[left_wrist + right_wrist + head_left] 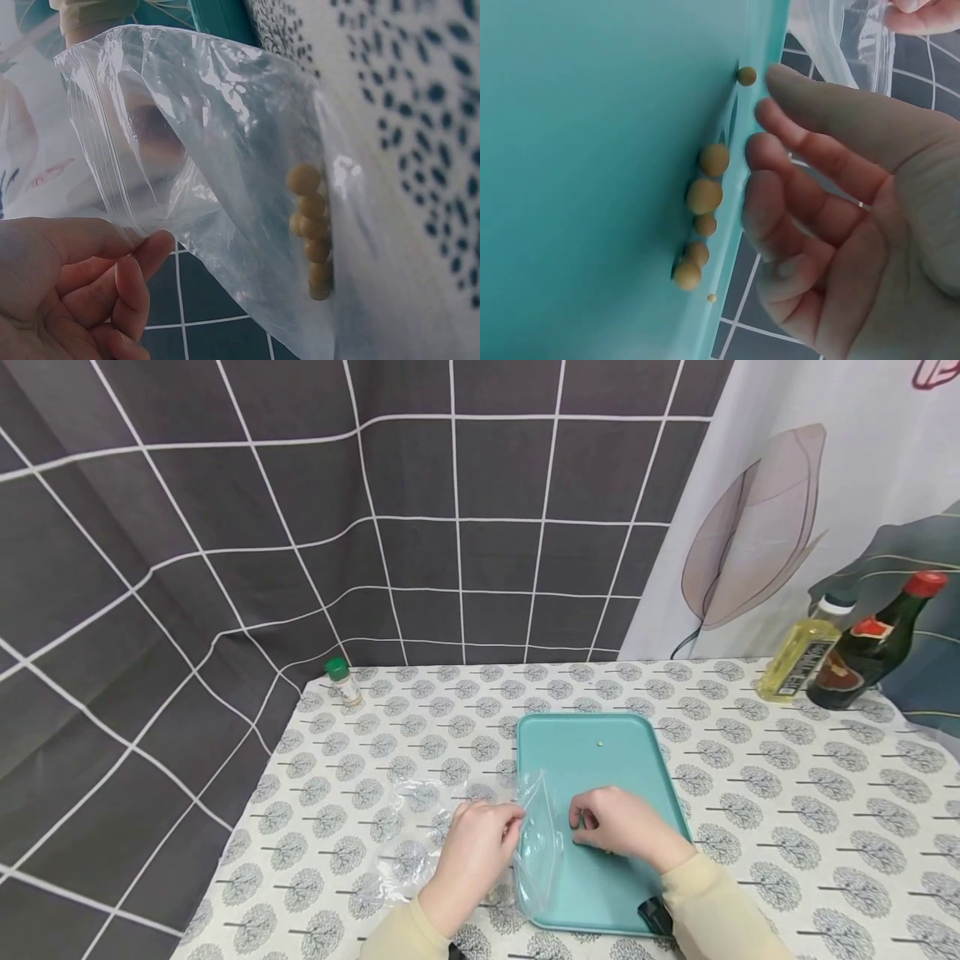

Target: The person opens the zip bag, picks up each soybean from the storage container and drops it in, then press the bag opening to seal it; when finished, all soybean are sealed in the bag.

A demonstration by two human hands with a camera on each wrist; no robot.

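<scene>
Head view, and the person's left grip (474, 852) pinches the edge of a clear zip bag (240, 172) between thumb and fingers, its mouth overlapping the turquoise tray (630, 747). Small tan balls (313, 228) sit inside the bag. Over the tray, the right grip (622, 818) is loosely bent, thumb slightly apart, nothing visible in it, just beside a row of loose balls (705, 196)! Green-capped jar (343, 682) stands back on the bench (420, 777).
</scene>
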